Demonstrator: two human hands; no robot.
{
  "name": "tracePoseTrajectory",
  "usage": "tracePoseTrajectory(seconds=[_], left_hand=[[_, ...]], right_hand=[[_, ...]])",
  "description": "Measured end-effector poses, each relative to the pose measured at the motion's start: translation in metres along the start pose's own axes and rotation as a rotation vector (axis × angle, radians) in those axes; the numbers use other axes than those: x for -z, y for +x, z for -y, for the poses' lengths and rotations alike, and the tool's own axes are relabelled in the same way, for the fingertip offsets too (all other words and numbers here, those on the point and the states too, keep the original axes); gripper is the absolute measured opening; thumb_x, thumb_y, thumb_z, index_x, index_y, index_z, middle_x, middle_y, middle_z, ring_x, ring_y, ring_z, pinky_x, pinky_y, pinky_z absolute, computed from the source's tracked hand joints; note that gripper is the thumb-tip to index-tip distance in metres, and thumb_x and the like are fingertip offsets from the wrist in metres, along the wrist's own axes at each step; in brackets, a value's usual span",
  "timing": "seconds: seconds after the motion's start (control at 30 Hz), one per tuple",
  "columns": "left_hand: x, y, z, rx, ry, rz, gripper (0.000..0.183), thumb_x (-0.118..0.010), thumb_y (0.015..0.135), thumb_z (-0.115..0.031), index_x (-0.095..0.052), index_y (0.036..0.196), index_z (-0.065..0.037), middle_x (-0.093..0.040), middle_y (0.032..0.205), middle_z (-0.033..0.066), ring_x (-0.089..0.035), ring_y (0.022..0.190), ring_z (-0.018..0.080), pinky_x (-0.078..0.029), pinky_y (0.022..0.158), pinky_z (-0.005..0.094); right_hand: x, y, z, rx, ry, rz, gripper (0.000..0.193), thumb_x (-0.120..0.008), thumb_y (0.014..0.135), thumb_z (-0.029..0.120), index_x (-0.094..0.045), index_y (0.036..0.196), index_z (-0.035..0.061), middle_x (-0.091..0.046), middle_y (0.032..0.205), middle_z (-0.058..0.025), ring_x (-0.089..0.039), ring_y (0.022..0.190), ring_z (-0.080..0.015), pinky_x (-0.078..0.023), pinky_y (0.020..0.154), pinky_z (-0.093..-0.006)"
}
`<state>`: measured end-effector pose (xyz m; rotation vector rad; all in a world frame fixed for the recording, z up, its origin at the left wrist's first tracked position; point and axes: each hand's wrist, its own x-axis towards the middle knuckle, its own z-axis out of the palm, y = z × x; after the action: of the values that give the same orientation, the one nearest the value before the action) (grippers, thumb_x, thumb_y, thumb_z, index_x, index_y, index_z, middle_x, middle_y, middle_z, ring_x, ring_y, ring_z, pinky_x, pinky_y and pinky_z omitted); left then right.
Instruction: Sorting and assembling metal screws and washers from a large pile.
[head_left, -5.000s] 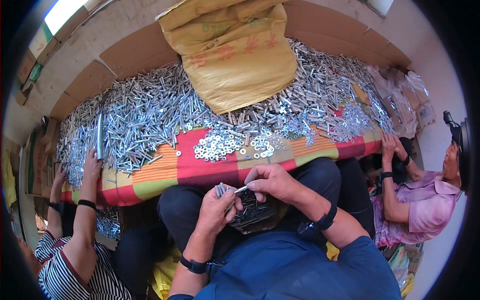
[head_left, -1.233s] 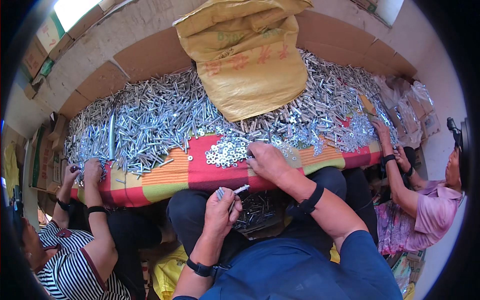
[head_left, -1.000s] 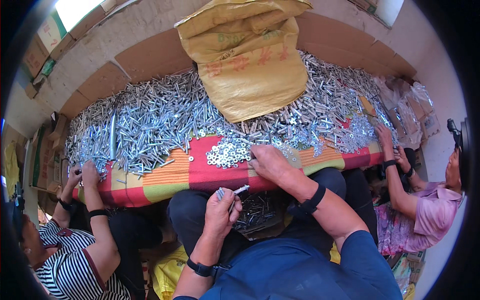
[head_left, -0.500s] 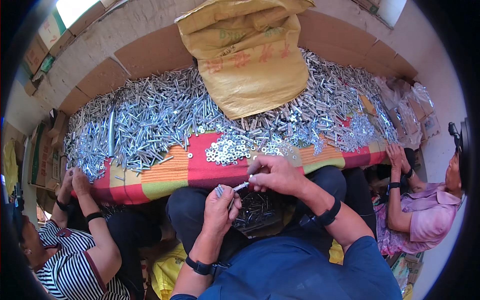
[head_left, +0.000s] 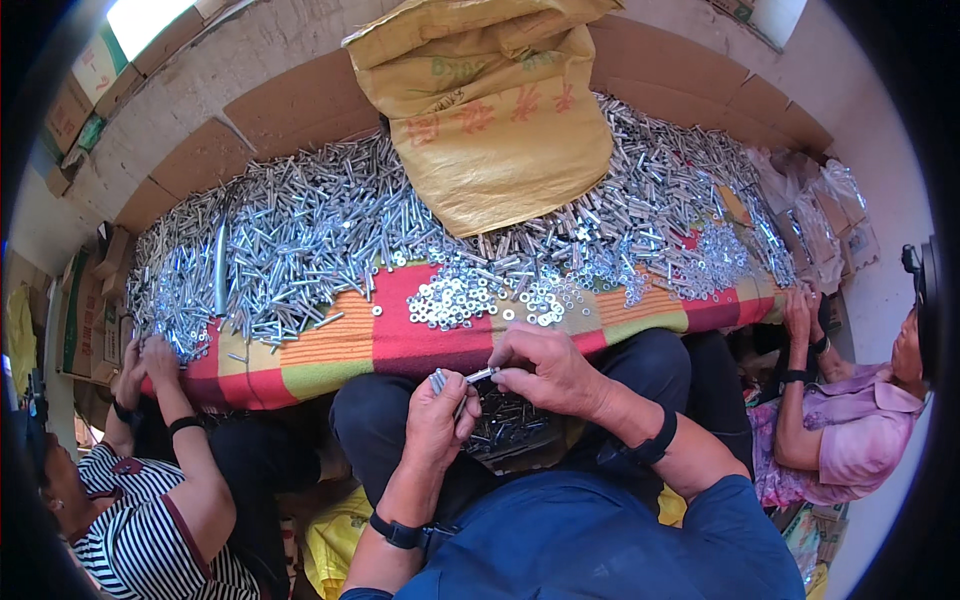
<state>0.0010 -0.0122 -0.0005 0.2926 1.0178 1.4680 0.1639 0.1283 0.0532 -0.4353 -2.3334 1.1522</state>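
Note:
Above my lap, my left hand (head_left: 436, 420) is closed around a few slim metal anchor bolts, with one bolt (head_left: 480, 376) sticking out toward the right. The thumb and fingers of my right hand (head_left: 555, 372) pinch together at that bolt's free end. Whether a small washer or nut sits between them is hidden by the fingertips. Just beyond my hands, a checked cloth (head_left: 405, 347) covers the front of the work surface. Loose washers (head_left: 447, 300) lie on it in a heap, with a large pile of metal bolts and sleeves (head_left: 300, 235) behind.
A yellow woven sack (head_left: 500, 150) rests over the back of the pile, against cardboard sheets (head_left: 290, 105). Co-workers sit at both sides, one in a striped shirt (head_left: 140, 525), one in a pink shirt (head_left: 850, 430). Dark metal parts (head_left: 508, 420) lie below my hands.
My right hand has shifted slightly left and down, closing onto the end of the bolt; a small shiny piece seen at its fingertips is now covered. My left hand stays nearly in place.

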Motion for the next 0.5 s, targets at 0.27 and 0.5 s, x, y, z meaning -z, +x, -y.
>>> tracePoseTrajectory(seconds=[0.27, 0.5], left_hand=[[0.000, 0.001, 0.002, -0.031, 0.044, -0.007, 0.023, -0.059, 0.103, -0.025, -0.059, 0.091, -0.005, -0.064, 0.070, 0.0075, -0.045, 0.043, 0.0080, -0.031, 0.039, 0.0208], [-0.003, 0.000, 0.001, -0.051, 0.080, -0.002, 0.023, -0.060, 0.103, -0.025, -0.060, 0.091, -0.005, -0.063, 0.070, 0.0071, -0.045, 0.044, 0.0075, -0.032, 0.040, 0.0205]], right_hand=[[-0.008, -0.008, 0.011, -0.386, 0.354, -0.008, 0.009, -0.069, 0.091, 0.006, -0.066, 0.097, -0.0014, -0.066, 0.080, -0.0069, -0.069, 0.065, -0.0111, -0.052, 0.055, -0.0250], [-0.006, -0.006, 0.008, -0.651, 0.369, 0.098, 0.025, -0.062, 0.099, 0.023, -0.067, 0.091, -0.0007, -0.064, 0.072, -0.0042, -0.063, 0.059, -0.0101, -0.050, 0.054, -0.0249]])
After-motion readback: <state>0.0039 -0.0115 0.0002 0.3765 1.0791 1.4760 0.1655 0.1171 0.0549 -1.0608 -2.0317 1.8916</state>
